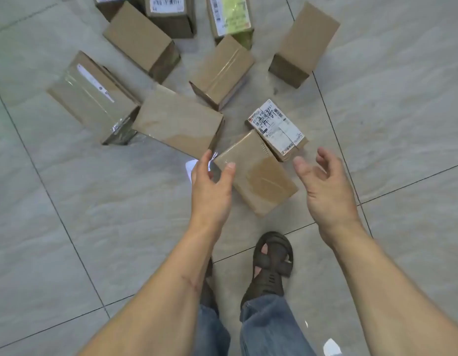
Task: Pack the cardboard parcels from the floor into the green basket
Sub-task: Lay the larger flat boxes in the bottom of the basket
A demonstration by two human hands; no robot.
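Several cardboard parcels lie scattered on the grey tiled floor. The nearest one, a plain taped parcel (257, 173), lies between my two hands. My left hand (211, 183) hovers at its left end, fingers apart, thumb over its top corner. My right hand (325, 186) is open to the right of it, not touching. Just behind it sits a small parcel with a white shipping label (278, 129). A wider plain parcel (177, 120) lies to the left. The green basket is not in view.
More parcels lie farther back: a tape-wrapped one (93, 96), plain ones (140, 39) (221, 70) (303, 44), and labelled ones (230, 18) at the top edge. My sandalled foot (271, 263) stands on the tiles just below the nearest parcel.
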